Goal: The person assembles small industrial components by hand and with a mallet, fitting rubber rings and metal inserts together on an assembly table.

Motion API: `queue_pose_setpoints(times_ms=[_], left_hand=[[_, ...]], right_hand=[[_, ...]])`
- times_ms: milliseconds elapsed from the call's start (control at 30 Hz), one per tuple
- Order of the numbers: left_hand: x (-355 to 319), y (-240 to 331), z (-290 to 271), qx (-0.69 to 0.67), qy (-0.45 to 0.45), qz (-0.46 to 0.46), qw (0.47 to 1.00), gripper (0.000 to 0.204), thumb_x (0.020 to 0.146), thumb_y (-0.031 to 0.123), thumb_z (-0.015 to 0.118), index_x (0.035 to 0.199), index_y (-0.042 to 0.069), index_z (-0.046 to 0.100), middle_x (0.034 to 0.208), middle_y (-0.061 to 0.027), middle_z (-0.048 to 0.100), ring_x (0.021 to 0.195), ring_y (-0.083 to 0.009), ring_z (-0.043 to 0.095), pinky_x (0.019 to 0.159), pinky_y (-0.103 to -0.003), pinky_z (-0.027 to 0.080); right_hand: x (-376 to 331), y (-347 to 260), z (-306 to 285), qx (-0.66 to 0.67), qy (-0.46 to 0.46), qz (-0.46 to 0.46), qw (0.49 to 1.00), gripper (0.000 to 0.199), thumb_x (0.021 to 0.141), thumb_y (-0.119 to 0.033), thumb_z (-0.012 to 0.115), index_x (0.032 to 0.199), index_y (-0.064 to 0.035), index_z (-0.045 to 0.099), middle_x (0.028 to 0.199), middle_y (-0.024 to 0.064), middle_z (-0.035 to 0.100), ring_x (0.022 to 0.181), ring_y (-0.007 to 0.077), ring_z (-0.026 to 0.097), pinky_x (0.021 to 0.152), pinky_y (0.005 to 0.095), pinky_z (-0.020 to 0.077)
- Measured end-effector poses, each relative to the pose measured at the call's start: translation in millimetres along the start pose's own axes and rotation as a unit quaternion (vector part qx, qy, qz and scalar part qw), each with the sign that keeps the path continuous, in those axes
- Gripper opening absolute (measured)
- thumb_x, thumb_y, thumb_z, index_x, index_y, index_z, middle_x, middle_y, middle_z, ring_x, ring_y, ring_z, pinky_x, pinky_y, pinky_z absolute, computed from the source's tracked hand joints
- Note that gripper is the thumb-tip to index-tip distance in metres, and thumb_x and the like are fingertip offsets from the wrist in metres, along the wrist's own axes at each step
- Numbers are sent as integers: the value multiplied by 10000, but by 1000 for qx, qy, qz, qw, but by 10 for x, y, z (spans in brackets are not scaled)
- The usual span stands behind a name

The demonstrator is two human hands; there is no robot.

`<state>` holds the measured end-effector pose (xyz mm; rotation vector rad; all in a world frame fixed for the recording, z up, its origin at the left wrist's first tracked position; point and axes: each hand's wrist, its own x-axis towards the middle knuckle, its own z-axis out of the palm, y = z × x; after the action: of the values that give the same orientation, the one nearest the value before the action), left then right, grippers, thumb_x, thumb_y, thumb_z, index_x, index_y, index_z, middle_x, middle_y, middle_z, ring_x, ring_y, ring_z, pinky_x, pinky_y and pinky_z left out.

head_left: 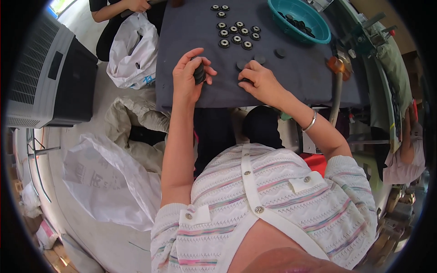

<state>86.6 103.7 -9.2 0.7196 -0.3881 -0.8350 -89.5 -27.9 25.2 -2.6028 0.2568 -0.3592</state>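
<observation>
My left hand (183,79) is closed around a short stack of black round discs (199,73), held on edge above the grey cloth of the table (182,27). To its right, my right hand (266,85) pinches one black disc (246,81) between thumb and fingers, low over the cloth. Just beyond those fingers lie loose black discs (259,59), and another black disc (280,53) sits farther right. Several black rings with pale metal centres (236,40) stand in loose rows farther back. What they are exactly, I cannot tell.
A teal basin (302,39) with black pieces stands at the back right. A hammer (336,66) with an orange head rests by the right edge, near a green clamp-like tool (364,37). White sacks (132,54) lie left of the table, beside a large grey machine (41,68). Another person's hand (138,5) shows at far left.
</observation>
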Motion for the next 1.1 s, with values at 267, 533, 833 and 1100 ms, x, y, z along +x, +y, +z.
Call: queue_pose_setpoints(times_ms=[267,533,833,1100], left_hand=[[29,-12,-5,5,-13,6,1000,253,876,48,491,1116,-25,521,804,-132,606,606,-236,633,409,-285,448],[8,-4,-33,-6,-20,-1,1000,254,871,54,501,1111,-24,525,806,-132,603,568,-209,600,398,-275,428],[-18,20,-4,-24,-19,-12,999,253,859,56,528,1099,-23,533,792,-125,598,548,-188,586,391,-265,408],[20,20,-36,-35,-9,-17,999,247,856,50,532,1091,-24,539,791,-123,599,544,-183,583,390,-260,404]], right_hand=[[-144,129,-119,-124,-26,-5,992,291,756,-85,665,1030,-27,587,938,130,533,791,314,584,698,379,481],[779,196,-298,-61,16,-34,997,337,758,-91,657,1080,-27,579,920,150,542,804,308,585,724,384,474],[1242,517,-17,-122,-43,-21,991,327,760,-106,660,1069,-22,591,996,155,612,961,318,584,844,372,462],[1396,478,-29,-155,-99,-37,982,299,764,-111,663,1037,-4,605,1001,161,616,961,323,586,849,375,461]])
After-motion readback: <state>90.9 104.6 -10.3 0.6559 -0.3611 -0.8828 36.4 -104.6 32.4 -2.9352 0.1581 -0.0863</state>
